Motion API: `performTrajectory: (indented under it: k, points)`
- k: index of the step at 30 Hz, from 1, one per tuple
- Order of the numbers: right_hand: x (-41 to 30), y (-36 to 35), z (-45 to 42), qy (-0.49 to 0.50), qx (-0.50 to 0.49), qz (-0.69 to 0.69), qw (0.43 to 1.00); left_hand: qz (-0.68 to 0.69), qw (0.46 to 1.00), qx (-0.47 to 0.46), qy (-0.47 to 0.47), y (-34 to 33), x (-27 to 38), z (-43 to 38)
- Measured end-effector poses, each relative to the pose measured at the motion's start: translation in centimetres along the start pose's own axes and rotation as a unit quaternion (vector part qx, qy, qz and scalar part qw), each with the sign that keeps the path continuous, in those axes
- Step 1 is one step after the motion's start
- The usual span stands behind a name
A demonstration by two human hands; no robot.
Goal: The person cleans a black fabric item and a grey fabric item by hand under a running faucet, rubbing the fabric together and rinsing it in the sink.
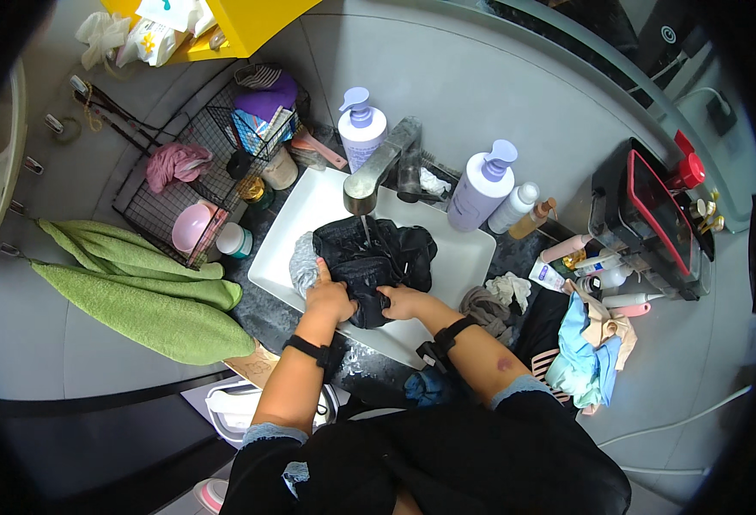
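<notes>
In the white washbasin (275, 238) lies a wet black cloth item (378, 257), perhaps a garment or bag; its folds do not settle which. Water runs onto it in a thin stream from the grey faucet (378, 170). My left hand (329, 299) grips the item's near left side, with one finger stretched along it. Opposite, my right hand (403, 302) holds the near right edge between thumb and fingers. A grey cloth (302, 262) is bunched against the item's left side, inside the basin. The fingertips are partly hidden in black folds.
Two lilac pump bottles (362, 138) (481, 187) stand behind the basin. Left are a black wire basket (184, 148), a white jar (234, 240) and a hanging green towel (152, 302). At right lie crumpled cloths (490, 306), tubes (547, 275) and a black-and-red case (651, 219).
</notes>
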State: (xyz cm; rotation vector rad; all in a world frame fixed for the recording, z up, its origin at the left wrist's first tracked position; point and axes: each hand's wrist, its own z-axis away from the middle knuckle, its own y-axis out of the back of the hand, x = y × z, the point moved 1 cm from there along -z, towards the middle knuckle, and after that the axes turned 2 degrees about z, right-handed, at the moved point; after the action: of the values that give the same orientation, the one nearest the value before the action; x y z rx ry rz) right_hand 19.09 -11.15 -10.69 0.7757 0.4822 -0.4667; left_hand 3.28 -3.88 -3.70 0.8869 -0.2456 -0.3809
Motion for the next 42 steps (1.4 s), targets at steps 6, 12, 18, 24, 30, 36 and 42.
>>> performTrajectory:
  k: [6,12,18,24,30,36,42]
  points:
    - [-0.5,0.6,-0.6,-0.015,-0.032,0.03,0.999,0.044,0.998,-0.029,0.015,-0.6,-0.8,-1.7]
    - [0.0,1.2,-1.4,0.004,-0.056,0.034,0.998,0.035,0.998,-0.041,0.021,-1.3,-0.8,-2.7]
    - [-0.6,1.5,-1.1,-0.008,-0.069,0.033,0.997,0.043,0.997,-0.051,0.035,-0.9,-0.6,-2.1]
    - [-0.2,1.1,-1.2,-0.016,-0.047,0.043,0.998,0.051,0.998,-0.04,0.025,-0.4,-0.3,-1.3]
    - [-0.4,1.1,-1.0,-0.024,-0.06,0.036,0.997,0.067,0.996,-0.039,0.032,-0.8,-0.5,-0.9]
    - [0.4,1.1,-2.0,-0.004,-0.069,0.018,0.997,0.057,0.997,-0.038,0.041,-1.1,-0.3,-0.9]
    - [0.6,1.0,-1.9,-0.003,-0.059,0.008,0.998,0.069,0.996,-0.03,0.046,-1.0,-0.2,-0.7]
